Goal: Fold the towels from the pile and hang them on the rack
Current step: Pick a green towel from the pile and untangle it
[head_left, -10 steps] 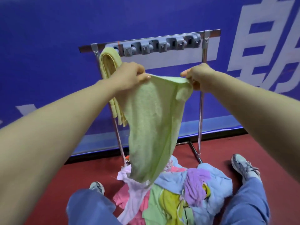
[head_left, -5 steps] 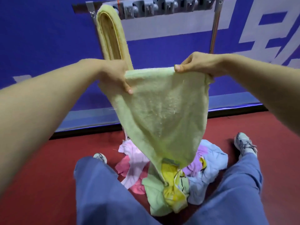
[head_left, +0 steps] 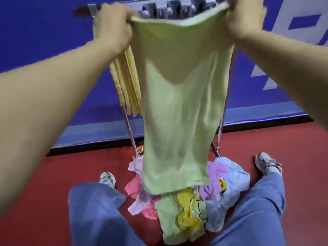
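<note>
Blue wall (head_left: pixel 44 32) behind. I see green towel (head_left: pixel 177 103) edge parallel to rack bar (head_left: pixel 159 9), just in front; left hand (head_left: pixel 113 27), right hand (head_left: pixel 245 16) grip corners.

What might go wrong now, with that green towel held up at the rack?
The left hand and right hand grip only the top corners of the green towel, so a slip could drop it onto the pile. The left hand is close to the yellow towel on the rack and might knock it off. The grey clips on the rack could snag the cloth.
</note>
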`<move>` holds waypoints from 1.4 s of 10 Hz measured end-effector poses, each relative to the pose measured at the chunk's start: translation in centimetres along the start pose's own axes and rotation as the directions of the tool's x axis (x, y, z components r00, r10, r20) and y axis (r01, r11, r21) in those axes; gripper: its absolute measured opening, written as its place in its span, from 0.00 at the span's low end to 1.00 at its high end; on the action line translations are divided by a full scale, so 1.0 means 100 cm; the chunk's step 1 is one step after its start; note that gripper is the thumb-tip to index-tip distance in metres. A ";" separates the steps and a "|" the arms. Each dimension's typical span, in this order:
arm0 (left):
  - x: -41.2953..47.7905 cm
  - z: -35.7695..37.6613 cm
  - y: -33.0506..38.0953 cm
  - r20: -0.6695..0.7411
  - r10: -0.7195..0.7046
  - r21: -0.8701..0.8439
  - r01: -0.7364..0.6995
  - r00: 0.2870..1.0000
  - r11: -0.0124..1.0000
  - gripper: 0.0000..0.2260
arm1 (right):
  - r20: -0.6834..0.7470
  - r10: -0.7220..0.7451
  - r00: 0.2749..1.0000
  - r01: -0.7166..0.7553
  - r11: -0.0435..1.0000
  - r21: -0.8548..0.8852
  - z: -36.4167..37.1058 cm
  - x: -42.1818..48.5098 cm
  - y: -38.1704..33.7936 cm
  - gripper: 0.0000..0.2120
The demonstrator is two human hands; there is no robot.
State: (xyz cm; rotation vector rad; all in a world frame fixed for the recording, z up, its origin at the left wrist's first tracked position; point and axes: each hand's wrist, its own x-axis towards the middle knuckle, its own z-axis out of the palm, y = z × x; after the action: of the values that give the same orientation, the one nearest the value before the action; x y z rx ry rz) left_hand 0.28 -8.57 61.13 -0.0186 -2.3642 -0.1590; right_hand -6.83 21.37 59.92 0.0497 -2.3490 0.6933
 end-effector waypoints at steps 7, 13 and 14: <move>-0.260 0.167 -0.098 0.793 -0.062 -0.082 0.206 0.606 0.975 0.04 | 0.685 0.188 0.704 -0.117 0.982 -0.148 0.120 -0.204 0.150 0.13; -0.422 0.229 0.008 0.951 -0.146 -0.233 0.941 0.274 0.247 0.03 | 0.952 0.143 0.270 -0.771 0.625 0.125 0.182 -0.399 0.095 0.15; -0.420 0.227 0.008 0.949 -0.125 -0.266 0.947 0.290 0.181 0.07 | 0.956 0.109 0.273 -0.732 0.669 0.132 0.185 -0.401 0.091 0.14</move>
State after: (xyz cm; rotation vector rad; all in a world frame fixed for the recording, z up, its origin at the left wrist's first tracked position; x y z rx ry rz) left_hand 14.63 -3.67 15.87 0.6171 -2.5824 -2.2874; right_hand 10.96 14.17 19.09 -0.0023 -3.0840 2.1702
